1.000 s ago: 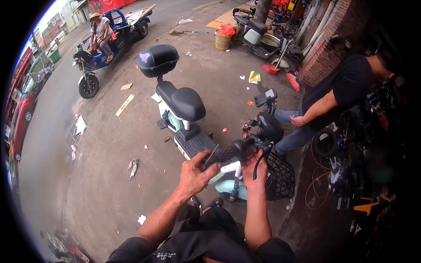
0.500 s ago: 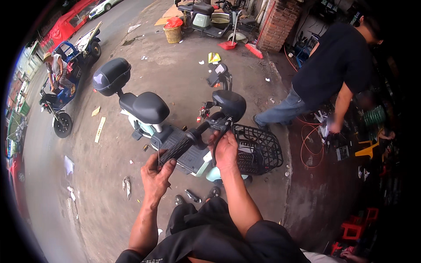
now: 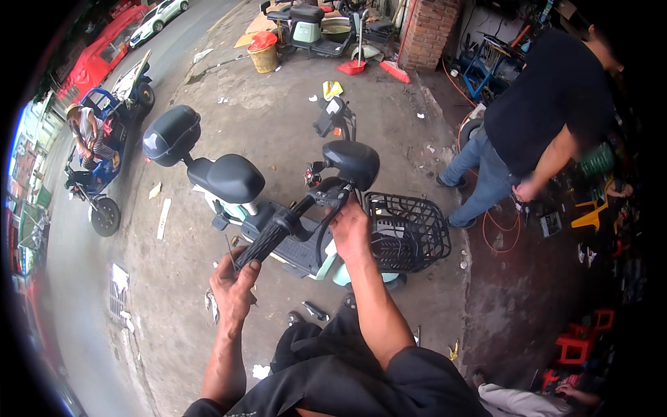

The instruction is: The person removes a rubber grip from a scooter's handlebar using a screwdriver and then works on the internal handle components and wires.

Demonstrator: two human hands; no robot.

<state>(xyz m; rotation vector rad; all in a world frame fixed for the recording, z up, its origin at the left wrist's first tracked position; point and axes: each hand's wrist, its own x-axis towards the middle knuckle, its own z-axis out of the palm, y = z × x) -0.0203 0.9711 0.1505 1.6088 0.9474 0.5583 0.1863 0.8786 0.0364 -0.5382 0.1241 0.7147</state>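
Observation:
A pale-mint electric scooter (image 3: 235, 205) stands crosswise below me, with a black seat (image 3: 233, 181), rear box (image 3: 172, 135) and front wire basket (image 3: 410, 229). My left hand (image 3: 233, 285) is closed around the outer end of its ribbed black handlebar grip (image 3: 267, 243); a thin metal rod sticks up beside the thumb. My right hand (image 3: 349, 229) is under the brake lever assembly (image 3: 335, 196) at the inner part of the bar, fingers curled upward and partly hidden behind it. A small dark tool (image 3: 316, 311) lies on the ground by my feet.
A co-worker (image 3: 531, 104) stands at right beside an orange hose (image 3: 497, 247) and workshop clutter. A person sits on a blue tricycle (image 3: 114, 167) at left. Parked scooters (image 3: 309, 31), a bucket (image 3: 264, 55) and a brick pillar (image 3: 434, 35) are behind; red stools (image 3: 577, 344) are lower right.
My view has swung, so the scooter sits further left and higher. Both hands remain at the handlebar. The co-worker has shifted, with an arm now lowered toward the right-hand clutter.

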